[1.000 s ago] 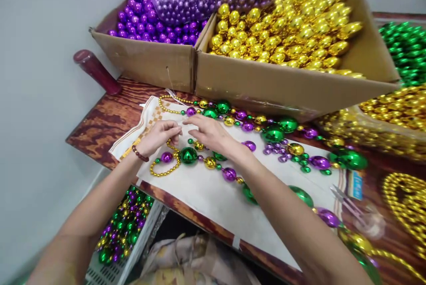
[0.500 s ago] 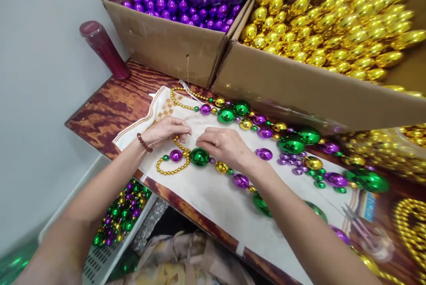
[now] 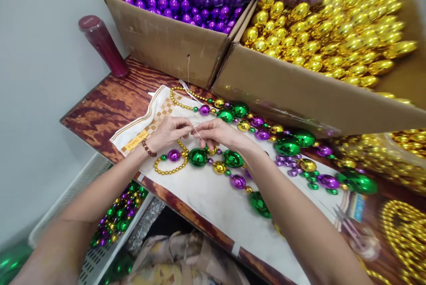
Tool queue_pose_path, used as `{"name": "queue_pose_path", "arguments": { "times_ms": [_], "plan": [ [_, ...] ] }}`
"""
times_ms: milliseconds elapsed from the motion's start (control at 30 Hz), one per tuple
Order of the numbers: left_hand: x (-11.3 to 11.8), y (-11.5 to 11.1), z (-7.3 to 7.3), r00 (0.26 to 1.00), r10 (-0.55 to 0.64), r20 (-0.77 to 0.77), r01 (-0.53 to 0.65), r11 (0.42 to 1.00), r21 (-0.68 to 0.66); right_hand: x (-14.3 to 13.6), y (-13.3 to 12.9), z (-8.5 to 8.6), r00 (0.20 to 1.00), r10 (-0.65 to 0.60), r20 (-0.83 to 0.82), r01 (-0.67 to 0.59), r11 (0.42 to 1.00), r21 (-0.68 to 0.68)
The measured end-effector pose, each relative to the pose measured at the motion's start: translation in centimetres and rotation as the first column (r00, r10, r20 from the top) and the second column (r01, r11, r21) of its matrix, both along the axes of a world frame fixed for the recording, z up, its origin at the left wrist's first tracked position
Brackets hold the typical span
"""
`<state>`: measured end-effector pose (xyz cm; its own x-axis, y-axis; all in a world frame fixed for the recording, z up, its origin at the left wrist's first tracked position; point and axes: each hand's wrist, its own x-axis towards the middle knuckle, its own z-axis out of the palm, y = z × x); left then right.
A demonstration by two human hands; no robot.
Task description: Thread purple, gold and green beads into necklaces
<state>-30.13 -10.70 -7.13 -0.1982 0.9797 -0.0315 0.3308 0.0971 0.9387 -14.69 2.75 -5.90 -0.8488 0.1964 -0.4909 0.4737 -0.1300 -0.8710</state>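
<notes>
My left hand (image 3: 171, 133), with a brown bead bracelet at the wrist, pinches a thin white thread (image 3: 197, 132). Fingertip to fingertip with it, my right hand (image 3: 218, 133) is closed on the same thread. Just below the hands lies a string of beads with a large green bead (image 3: 198, 157), a purple bead (image 3: 173, 155) and a loop of small gold beads (image 3: 166, 172). More green and gold beads show under my right hand. Behind, a second bead string with a green bead (image 3: 288, 146) runs along the white cloth (image 3: 213, 192).
Cardboard boxes of purple beads (image 3: 163, 1) and gold beads (image 3: 309, 48) stand at the back. A dark red bottle (image 3: 105, 48) is at the back left. Scissors (image 3: 351, 228) and gold bead strands (image 3: 402, 232) lie at right. A white crate (image 3: 56, 214) of mixed beads sits below left.
My right hand has moved slightly left, closer to my left hand. A large green bead and a gold bead now show beneath it. The view has shifted slightly.
</notes>
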Motion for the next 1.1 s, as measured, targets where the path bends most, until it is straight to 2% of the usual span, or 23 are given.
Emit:
{"name": "queue_pose_path", "arguments": {
  "times_ms": [100,167,200,267,333,400,467,500,533,600,700,767,833,900,1100],
  "plan": [
    [0.3,0.1,-0.2,0.996,0.057,0.073,-0.054,0.998,-0.044,-0.1,0.0,-0.4,0.998,-0.056,0.032,0.052,0.992,0.111],
    [0.3,0.2,-0.3,0.975,0.103,0.195,-0.075,0.986,-0.148,0.2,0.0,-0.6,0.993,-0.115,-0.012,0.113,0.943,0.314],
    [0.2,0.3,-0.4,0.955,0.122,0.269,-0.066,0.976,-0.208,0.5,-0.1,-0.6,0.991,-0.123,-0.061,0.137,0.882,0.451],
    [0.1,0.4,-0.5,0.898,0.147,0.415,-0.022,0.956,-0.292,1.1,-0.7,-0.5,0.982,-0.077,-0.173,0.178,0.691,0.700],
    [0.0,0.5,-0.6,0.837,0.157,0.524,0.010,0.953,-0.303,1.8,-1.7,-0.3,0.974,0.020,-0.228,0.185,0.516,0.837],
    [0.0,0.6,-0.6,0.786,0.155,0.599,0.027,0.959,-0.284,2.4,-2.8,-0.1,0.972,0.114,-0.207,0.141,0.423,0.895],
    [0.0,0.6,-0.6,0.757,0.144,0.637,0.045,0.961,-0.271,2.8,-3.6,-0.2,0.971,0.188,-0.151,0.067,0.391,0.918],
    [0.1,0.6,-0.5,0.754,0.135,0.642,0.055,0.962,-0.267,2.9,-3.7,-0.3,0.966,0.216,-0.139,0.039,0.410,0.911],
    [0.1,0.6,-0.5,0.758,0.127,0.639,0.060,0.963,-0.262,2.9,-3.5,-0.5,0.961,0.232,-0.153,0.031,0.458,0.889],
    [0.2,0.5,-0.4,0.781,0.111,0.614,0.057,0.967,-0.249,2.8,-2.8,-0.8,0.954,0.167,-0.248,0.096,0.614,0.783],
    [0.3,0.6,-0.1,0.830,0.079,0.552,0.056,0.973,-0.224,2.4,-1.1,-1.1,0.959,-0.048,-0.278,0.180,0.862,0.474],
    [0.5,0.8,0.2,0.862,0.068,0.502,0.038,0.979,-0.198,2.1,-0.3,-1.1,0.980,-0.075,-0.185,0.118,0.964,0.236],
    [0.8,1.1,0.4,0.893,0.079,0.443,-0.010,0.988,-0.155,1.8,0.2,-1.0,0.992,-0.046,-0.120,0.053,0.997,0.051],
    [1.2,1.3,0.4,0.920,0.089,0.381,-0.056,0.994,-0.098,1.6,0.3,-0.8,0.995,-0.053,-0.087,0.049,0.998,-0.046],
    [2.0,1.4,0.2,0.950,0.093,0.297,-0.111,0.993,0.043,1.1,-0.3,-1.4,0.995,-0.078,-0.061,0.071,0.991,-0.115]
  ]
}}
